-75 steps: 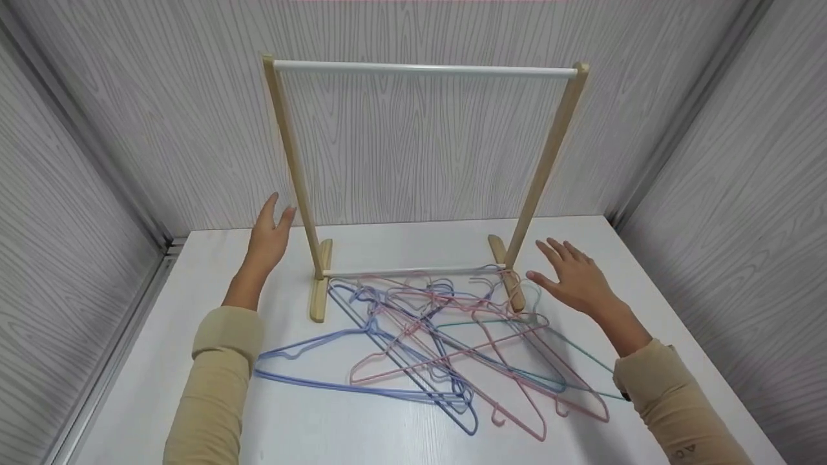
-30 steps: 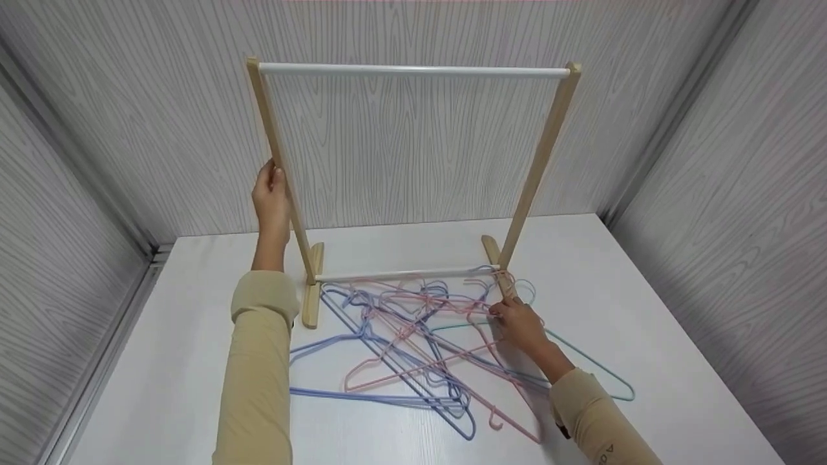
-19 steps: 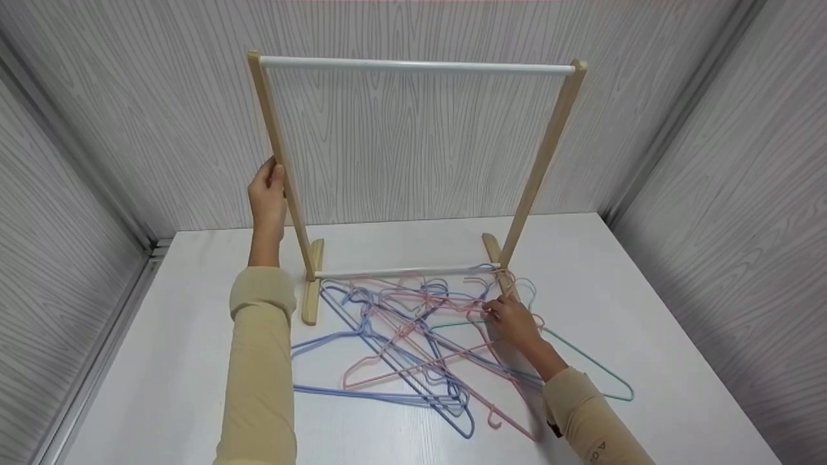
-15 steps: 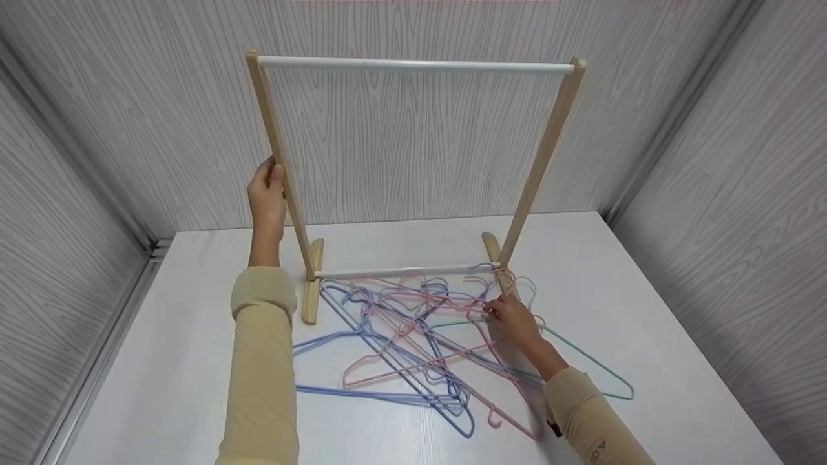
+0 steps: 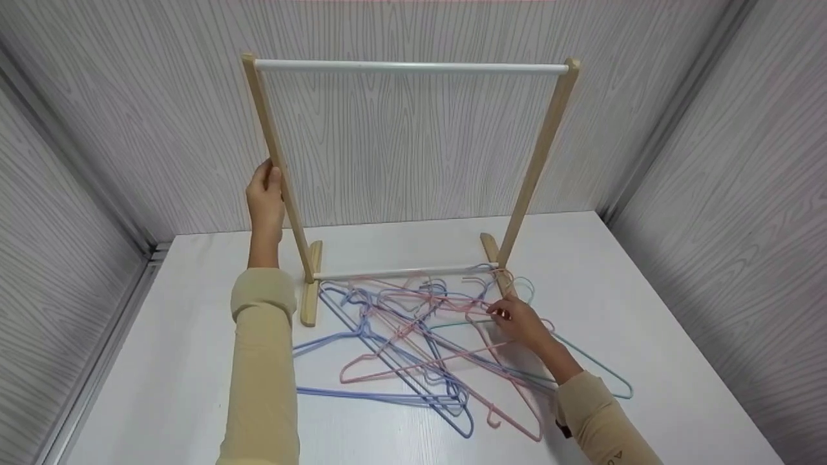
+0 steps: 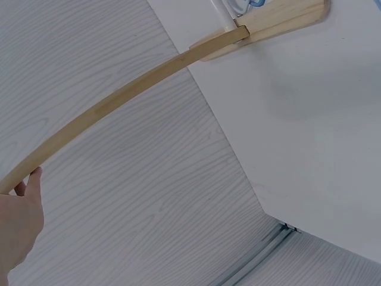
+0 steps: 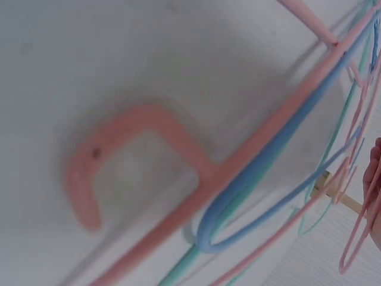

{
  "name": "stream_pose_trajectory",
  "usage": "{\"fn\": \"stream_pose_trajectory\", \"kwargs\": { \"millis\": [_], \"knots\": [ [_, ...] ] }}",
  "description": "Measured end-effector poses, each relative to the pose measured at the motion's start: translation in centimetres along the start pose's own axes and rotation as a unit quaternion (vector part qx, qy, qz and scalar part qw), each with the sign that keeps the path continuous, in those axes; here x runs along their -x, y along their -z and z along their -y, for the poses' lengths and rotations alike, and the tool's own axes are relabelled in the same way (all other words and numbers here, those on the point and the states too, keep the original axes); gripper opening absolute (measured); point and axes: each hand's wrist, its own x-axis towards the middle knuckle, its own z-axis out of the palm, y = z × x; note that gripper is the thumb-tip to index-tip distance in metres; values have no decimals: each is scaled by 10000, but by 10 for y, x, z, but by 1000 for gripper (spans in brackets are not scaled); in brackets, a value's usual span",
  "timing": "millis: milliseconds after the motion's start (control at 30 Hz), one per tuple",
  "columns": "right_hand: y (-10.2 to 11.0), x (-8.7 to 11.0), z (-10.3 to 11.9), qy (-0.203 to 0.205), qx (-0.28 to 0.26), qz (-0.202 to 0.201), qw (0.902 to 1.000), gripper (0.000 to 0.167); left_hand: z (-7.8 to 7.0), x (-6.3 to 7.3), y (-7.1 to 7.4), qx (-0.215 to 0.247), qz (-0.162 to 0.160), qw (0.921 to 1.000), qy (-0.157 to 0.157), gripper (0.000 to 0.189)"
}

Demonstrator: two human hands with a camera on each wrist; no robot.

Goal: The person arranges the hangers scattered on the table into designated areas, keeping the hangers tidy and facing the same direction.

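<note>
A garment rack [image 5: 413,67] with light wooden posts and white bars stands upright on the table. My left hand [image 5: 265,200] grips its left post, fingers behind and thumb in front; the left wrist view also shows this hand [image 6: 21,226] on the post [image 6: 98,110]. Over a heap of tangled plastic hangers, my right hand [image 5: 524,325] pinches a pink hanger [image 5: 481,351], its fingers curled. In the right wrist view, part of the hand [image 7: 374,179] shows at the edge, with a pink hanger end [image 7: 345,262] by it. The exact pinch point is hidden.
Blue hangers [image 5: 381,392] lie at the heap's left, a green hanger [image 5: 591,356] at its right. Some hooks overlap the rack's lower bar [image 5: 407,271] and right foot [image 5: 489,245]. Wood-grain panels [image 5: 413,148] enclose the white table [image 5: 161,361] behind and at both sides.
Both hands were spread beside the rack at first. My left hand has gone to the left post, my right hand to the hangers. Lately the pinched pink hanger has shifted slightly.
</note>
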Motion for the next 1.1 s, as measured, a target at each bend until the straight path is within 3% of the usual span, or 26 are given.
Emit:
{"fn": "stream_pose_trajectory", "kwargs": {
  "millis": [133, 233, 500, 633, 833, 1100],
  "knots": [
    [6, 3, 2, 205, 96, 282, 9993, 7, -13, 9, -2, -28, 4, 10000, 56, 45],
    [8, 6, 3, 362, 30, 295, 9989, 9, -13, 10, -3, -56, 5, 10000, 42, 45],
    [8, 15, 3, 689, -862, 67, 9939, 10, -13, 10, -4, -161, -65, 9998, -17, 45],
    [18, 17, 21, 757, -1245, -97, 9893, 10, -12, 8, -3, -128, -76, 9999, -14, 45],
    [36, 21, 51, 690, -1249, -540, 9883, 12, 7, -4, -1, 29, -149, 9998, -144, 45],
    [46, 15, 36, 675, -717, -1780, 9791, 15, 20, -14, -1, -168, -249, 9995, -137, 47]
  ]
}}
